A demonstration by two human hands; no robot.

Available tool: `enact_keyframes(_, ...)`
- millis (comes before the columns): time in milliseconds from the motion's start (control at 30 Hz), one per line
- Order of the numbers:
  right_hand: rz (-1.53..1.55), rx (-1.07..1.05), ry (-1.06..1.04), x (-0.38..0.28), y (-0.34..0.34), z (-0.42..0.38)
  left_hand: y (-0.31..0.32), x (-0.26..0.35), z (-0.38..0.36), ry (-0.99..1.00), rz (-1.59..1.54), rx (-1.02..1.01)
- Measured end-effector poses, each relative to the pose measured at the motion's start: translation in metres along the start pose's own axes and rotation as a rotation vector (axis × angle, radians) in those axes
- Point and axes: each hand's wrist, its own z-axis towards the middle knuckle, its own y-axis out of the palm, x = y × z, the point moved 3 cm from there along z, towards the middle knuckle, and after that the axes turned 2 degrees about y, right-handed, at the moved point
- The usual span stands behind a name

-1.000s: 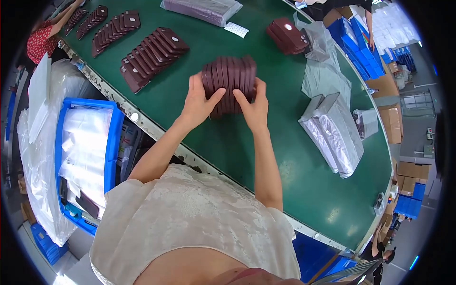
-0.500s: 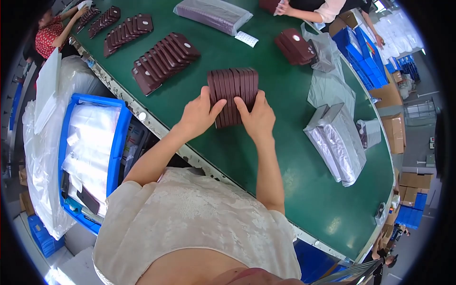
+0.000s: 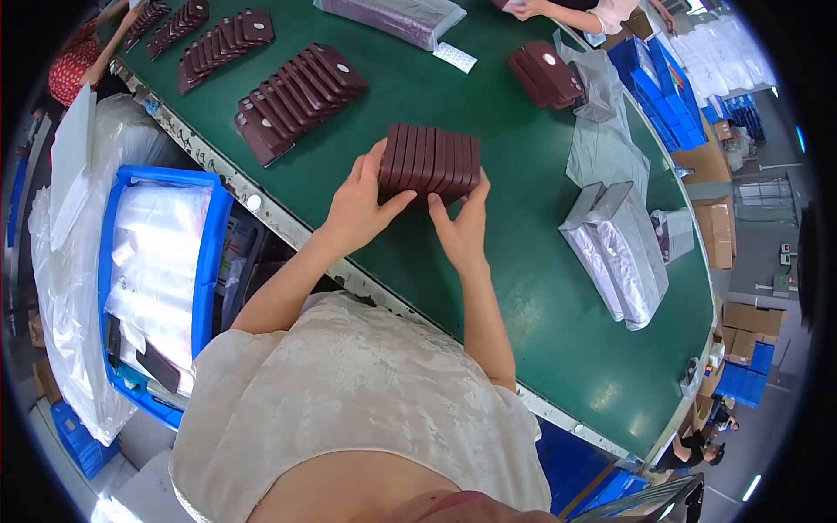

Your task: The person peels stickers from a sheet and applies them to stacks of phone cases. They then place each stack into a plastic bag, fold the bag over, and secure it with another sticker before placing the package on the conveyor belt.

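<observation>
A block of dark maroon flat cases [image 3: 432, 159], set side by side on edge, is squeezed between my two hands over the green table [image 3: 532, 261]. My left hand [image 3: 359, 209] presses the block's left end, its thumb along the lower edge. At the right end, my right hand [image 3: 462, 231] closes round the block with its thumb on the near lower edge. Left of the block lies a fanned row of similar maroon cases [image 3: 301, 96] with oval pale spots. Beyond the block to the right is a smaller pile of maroon cases [image 3: 542, 74].
Silvery plastic-wrapped bundles [image 3: 617, 253] lie on the right of the table, and a longer wrapped bundle [image 3: 392, 19] at the back. A blue crate [image 3: 218, 261] with clear bags stands at the left edge. Another person's hand [image 3: 528, 9] reaches in from the top.
The block of cases has tipped in my hands, so its upper ends now face me more and it looks shorter. My hands have shifted slightly around it. The view has moved a little.
</observation>
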Motion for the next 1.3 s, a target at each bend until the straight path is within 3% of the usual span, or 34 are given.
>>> enact_keyframes(233,0.074,-0.087,0.142,0.018,0.001,-0.002,0.012,-0.029,0.001,0.155,0.031,0.008)
enact_keyframes(333,-0.135,-0.029,-0.074,0.005,0.0,0.002,0.012,-0.023,0.006,0.171,0.096,0.023)
enact_keyframes(433,-0.231,-0.041,-0.042,-0.008,-0.011,0.006,0.013,-0.011,0.001,0.15,0.178,0.031)
enact_keyframes(500,-0.277,-0.051,-0.034,-0.017,-0.019,0.023,0.004,0.003,0.007,-0.001,0.302,-0.186)
enact_keyframes(567,-0.396,-0.28,0.115,-0.009,-0.019,0.05,0.005,0.001,0.009,-0.087,0.364,-0.302)
enact_keyframes(600,-0.457,-0.396,0.193,-0.005,-0.019,0.051,0.014,-0.012,0.013,-0.225,0.164,-0.449)
enact_keyframes(667,-0.478,-0.406,0.211,0.012,-0.017,0.04,0.032,-0.032,0.014,-0.488,-0.25,-0.716)
enact_keyframes(767,-0.518,-0.421,0.197,0.023,-0.012,0.044,0.04,-0.038,0.016,-0.542,-0.475,-0.747)
enact_keyframes(833,-0.669,-0.401,-0.079,-0.008,-0.01,0.011,0.055,-0.042,0.007,-0.547,-0.696,-0.758)
enact_keyframes(933,-0.901,-0.397,0.06,-0.033,0.006,0.002,0.077,-0.032,0.009,-0.456,-0.804,-0.611)
enact_keyframes(967,-0.897,-0.395,0.066,-0.03,0.005,0.005,0.089,-0.049,0.007,-0.613,-0.727,-0.747)
enact_keyframes(1033,-0.894,-0.36,0.077,-0.025,-0.001,0.004,0.078,-0.058,0.002,-0.496,-0.709,-0.854)
enact_keyframes(1067,-0.818,-0.369,0.086,-0.021,-0.009,0.006,0.047,-0.066,-0.007,-0.533,-0.709,-0.793)
enact_keyframes(1133,-0.814,-0.327,0.063,-0.025,-0.027,0.005,-0.036,-0.045,-0.017,0.129,-0.296,-0.242)
enact_keyframes(1200,-0.878,-0.299,0.03,-0.022,-0.031,0.005,-0.121,-0.07,-0.042,0.149,0.14,0.277)
enact_keyframes(1233,-0.917,-0.308,0.035,-0.012,-0.031,0.006,-0.16,-0.092,-0.056,-0.11,0.363,0.311)
enact_keyframes(1267,-0.95,-0.312,0.042,-0.001,-0.033,0.004,-0.185,-0.146,-0.081,-0.157,0.465,0.504)
enact_keyframes(1300,-0.992,-0.317,0.045,0.004,-0.033,0.005,-0.223,-0.169,-0.104,-0.368,0.451,0.472)
